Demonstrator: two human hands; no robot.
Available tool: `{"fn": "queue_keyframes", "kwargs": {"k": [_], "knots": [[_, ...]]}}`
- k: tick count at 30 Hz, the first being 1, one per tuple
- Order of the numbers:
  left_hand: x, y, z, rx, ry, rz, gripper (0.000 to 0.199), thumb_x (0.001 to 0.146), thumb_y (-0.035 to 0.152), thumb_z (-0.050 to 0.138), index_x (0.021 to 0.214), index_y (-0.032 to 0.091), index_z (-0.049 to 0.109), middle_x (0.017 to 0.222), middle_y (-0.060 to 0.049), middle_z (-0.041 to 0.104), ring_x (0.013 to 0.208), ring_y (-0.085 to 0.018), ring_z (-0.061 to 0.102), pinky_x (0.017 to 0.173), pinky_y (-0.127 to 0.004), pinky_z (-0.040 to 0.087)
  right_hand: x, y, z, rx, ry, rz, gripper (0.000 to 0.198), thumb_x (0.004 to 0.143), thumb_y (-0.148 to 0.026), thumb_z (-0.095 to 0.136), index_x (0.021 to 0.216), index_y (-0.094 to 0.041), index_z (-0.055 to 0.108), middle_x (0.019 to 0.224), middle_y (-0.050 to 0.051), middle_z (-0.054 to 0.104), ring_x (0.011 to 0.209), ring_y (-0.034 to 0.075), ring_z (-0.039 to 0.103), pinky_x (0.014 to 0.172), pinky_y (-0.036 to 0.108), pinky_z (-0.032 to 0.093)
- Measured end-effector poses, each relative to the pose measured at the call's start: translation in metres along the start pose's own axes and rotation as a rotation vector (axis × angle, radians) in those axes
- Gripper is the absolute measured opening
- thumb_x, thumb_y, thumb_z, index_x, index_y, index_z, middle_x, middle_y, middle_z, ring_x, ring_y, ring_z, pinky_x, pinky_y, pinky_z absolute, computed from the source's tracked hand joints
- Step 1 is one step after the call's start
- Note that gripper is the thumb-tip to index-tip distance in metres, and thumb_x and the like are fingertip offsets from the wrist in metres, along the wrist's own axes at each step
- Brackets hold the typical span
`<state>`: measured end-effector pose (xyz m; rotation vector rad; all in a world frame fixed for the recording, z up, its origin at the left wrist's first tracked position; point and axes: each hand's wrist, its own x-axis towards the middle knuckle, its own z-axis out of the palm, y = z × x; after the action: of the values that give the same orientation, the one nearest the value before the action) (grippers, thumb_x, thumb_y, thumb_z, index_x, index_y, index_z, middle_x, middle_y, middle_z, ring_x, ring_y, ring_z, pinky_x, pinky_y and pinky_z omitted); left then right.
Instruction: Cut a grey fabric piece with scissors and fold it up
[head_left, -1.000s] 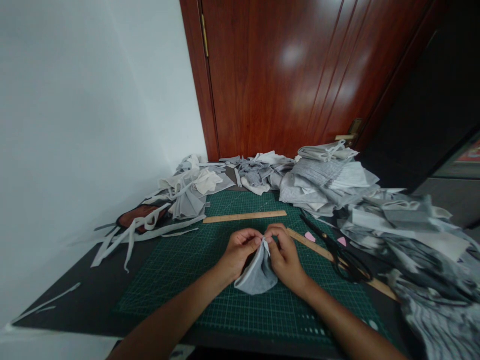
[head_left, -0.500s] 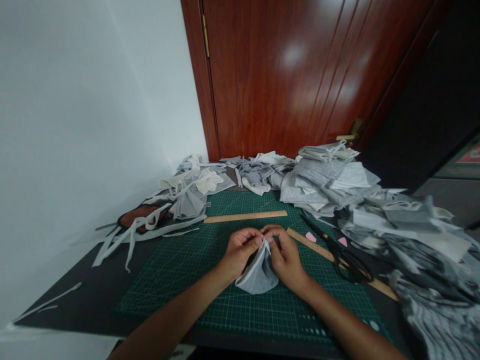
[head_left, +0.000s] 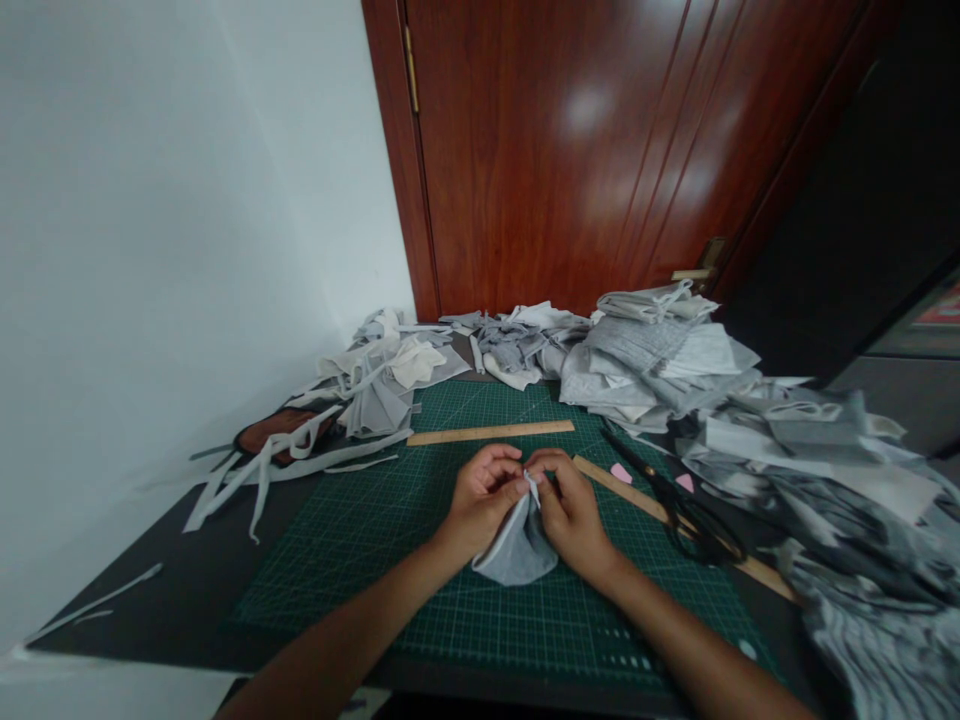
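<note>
A small grey piece of fabric [head_left: 519, 552] with a pale edge hangs from my fingers above the green cutting mat [head_left: 352, 580]. My left hand [head_left: 486, 500] pinches its upper edge between thumb and finger, the other fingers loosely curled. Close against it, my right hand [head_left: 566, 505] grips the same gathered top of the cloth. The fingertips of both hands nearly meet there, and the exact pinch point is partly hidden. The lower part of the fabric drapes down in a rounded fold.
Wooden rulers [head_left: 491, 432] lie on the mat, one partly under black scissors [head_left: 694, 515]. Pink chalk pieces [head_left: 620, 473] sit nearby. Fabric stacks [head_left: 652, 360] line the back and right; cloth strips [head_left: 300, 450] and a brown pouch-like item [head_left: 277, 435] are at left.
The fingers of my left hand have lifted and spread slightly from those of my right hand. The fabric stays in almost the same place.
</note>
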<state>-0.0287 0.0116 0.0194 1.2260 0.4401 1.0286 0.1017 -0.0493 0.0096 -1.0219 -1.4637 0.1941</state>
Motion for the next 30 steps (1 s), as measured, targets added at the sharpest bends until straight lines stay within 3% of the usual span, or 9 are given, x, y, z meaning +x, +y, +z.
{"fn": "queue_keyframes", "kwargs": {"k": [8,19,30], "knots": [[0.0028,-0.0001,-0.0029,-0.081,0.03,-0.04,0.046,0.065,0.035,0.091,0.097,0.015,0.064,0.081,-0.001,0.069,0.072,-0.012,0.062,0.069,-0.021,0.046,-0.0013,0.0042,0.0018,0.089,0.03,0.077,0.012,0.1,-0.02,0.051,0.095,-0.025,0.06,0.097,0.003,0.066,0.093,0.02,0.063,0.083,0.033,0.048],[0.0012,0.0003,-0.0008,-0.082,0.032,-0.055,0.047,0.065,0.035,0.09,0.097,0.016,0.062,0.08,-0.001,0.068,0.07,-0.012,0.062,0.067,-0.022,0.046,-0.0015,0.0043,0.0017,0.064,0.02,0.068,0.012,0.1,-0.021,0.053,0.095,-0.026,0.062,0.1,0.003,0.067,0.096,0.02,0.064,0.085,0.033,0.048],[0.0015,0.0061,-0.0041,0.114,-0.069,0.091,0.044,0.077,0.032,0.081,0.112,0.018,0.057,0.077,0.001,0.064,0.072,-0.013,0.061,0.071,-0.024,0.046,-0.0005,0.0054,0.0008,0.033,-0.023,0.076,0.011,0.1,-0.021,0.052,0.095,-0.024,0.061,0.095,0.003,0.064,0.089,0.019,0.061,0.079,0.032,0.047]]}}
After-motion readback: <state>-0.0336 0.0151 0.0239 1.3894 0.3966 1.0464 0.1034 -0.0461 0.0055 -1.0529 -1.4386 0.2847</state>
